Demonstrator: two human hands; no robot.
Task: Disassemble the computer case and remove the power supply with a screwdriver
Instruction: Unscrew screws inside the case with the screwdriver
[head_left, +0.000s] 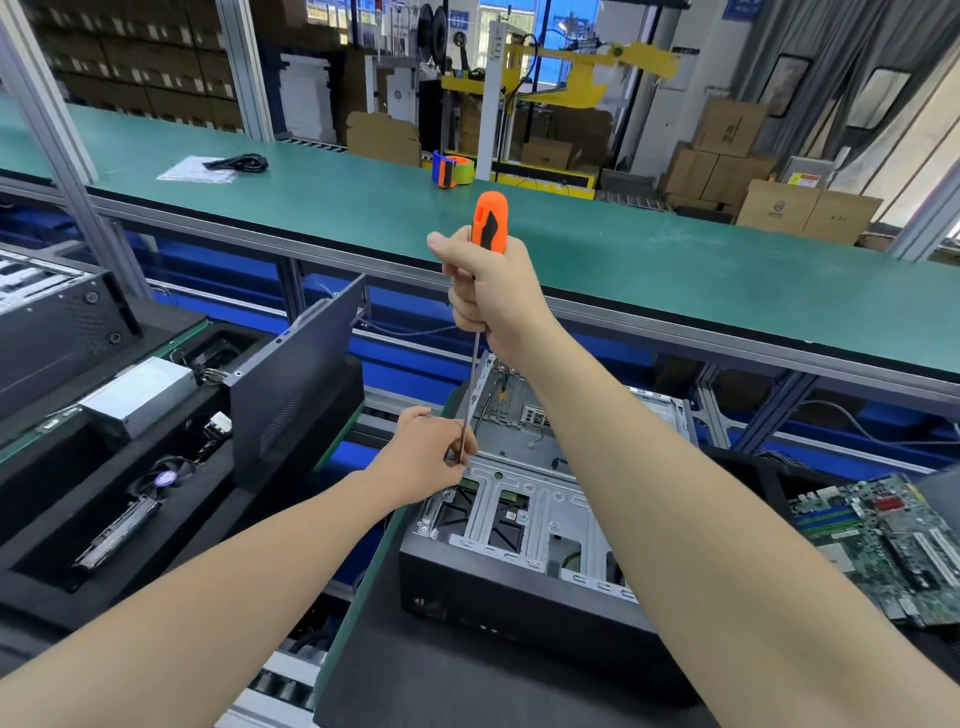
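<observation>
An open black computer case (498, 582) lies on a dark mat below me, its silver metal frame exposed. My right hand (488, 291) grips the orange-and-black handle of a long screwdriver (488, 215), held upright above the case. The thin shaft runs down to the case's left rear corner. There my left hand (431, 452) pinches the shaft near its tip. The tip itself is hidden behind my fingers. A silver power supply (137, 395) lies in a foam tray to the left.
A detached black side panel (296, 384) leans upright left of the case. A green motherboard (893, 540) lies at the right. Another case (57, 322) sits at far left. Behind runs a green bench (623, 260) with a tape dispenser (452, 169) and a black cable (239, 163).
</observation>
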